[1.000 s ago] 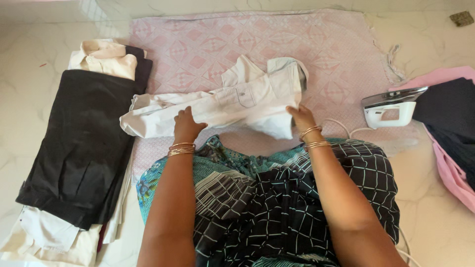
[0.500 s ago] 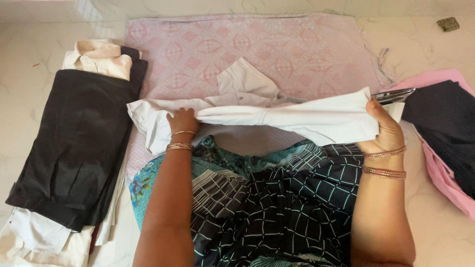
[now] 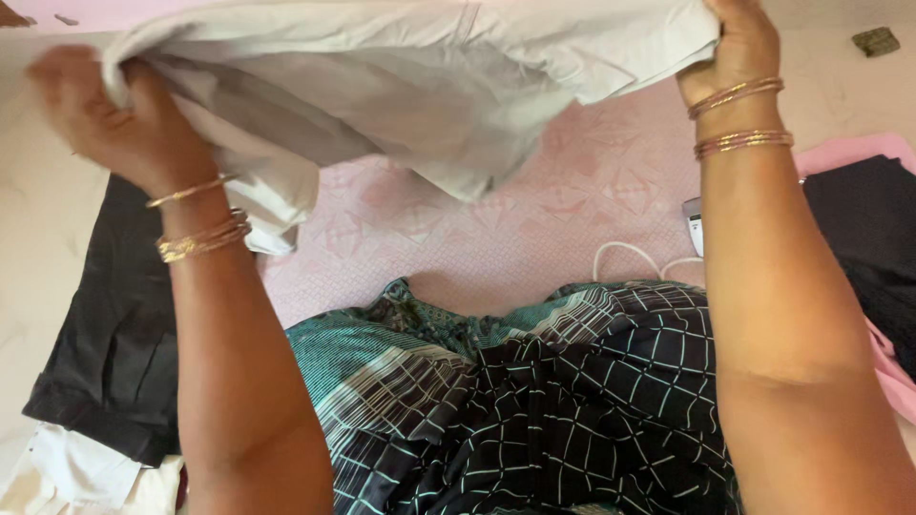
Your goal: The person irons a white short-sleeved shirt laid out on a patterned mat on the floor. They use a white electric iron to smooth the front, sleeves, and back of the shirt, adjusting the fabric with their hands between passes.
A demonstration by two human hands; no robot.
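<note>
Both hands, left hand point(image 3: 114, 119) and right hand point(image 3: 739, 43), now grip the white garment point(image 3: 420, 86), lifted high off the pink cloth point(image 3: 534, 229) since a moment ago.

Both arms raised, left hand point(image 3: 114, 119) fisted closed, right hand point(image 3: 739, 43) gripping, wrists bent inward

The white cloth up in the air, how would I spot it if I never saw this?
Start at the pink patterned sheet spread on the floor. Above it, the left hand and right hand hold up a white garment between them. It alone hangs in the air; the black clothes lie flat at the left.
</note>
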